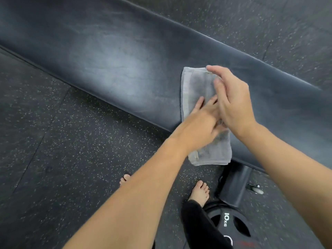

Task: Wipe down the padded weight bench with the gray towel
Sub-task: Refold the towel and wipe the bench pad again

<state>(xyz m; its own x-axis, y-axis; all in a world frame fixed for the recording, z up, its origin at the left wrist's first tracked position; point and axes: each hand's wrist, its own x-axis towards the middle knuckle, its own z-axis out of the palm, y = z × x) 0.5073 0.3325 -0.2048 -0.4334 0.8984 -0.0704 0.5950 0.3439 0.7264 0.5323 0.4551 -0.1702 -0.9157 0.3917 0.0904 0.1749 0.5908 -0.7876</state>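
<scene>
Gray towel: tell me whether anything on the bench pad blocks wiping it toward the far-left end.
Nothing visible does. The gray towel lies under the left hand on the bench pad, whose surface leftward is bare. The right hand hovers above the towel.

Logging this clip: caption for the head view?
Left hand presses folded gray towel onto padded bench; right hand hovers above.

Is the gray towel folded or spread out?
Folded: the gray cloth towel shows stacked layered edges at its near end, draped over the padded black bench edge.
</scene>
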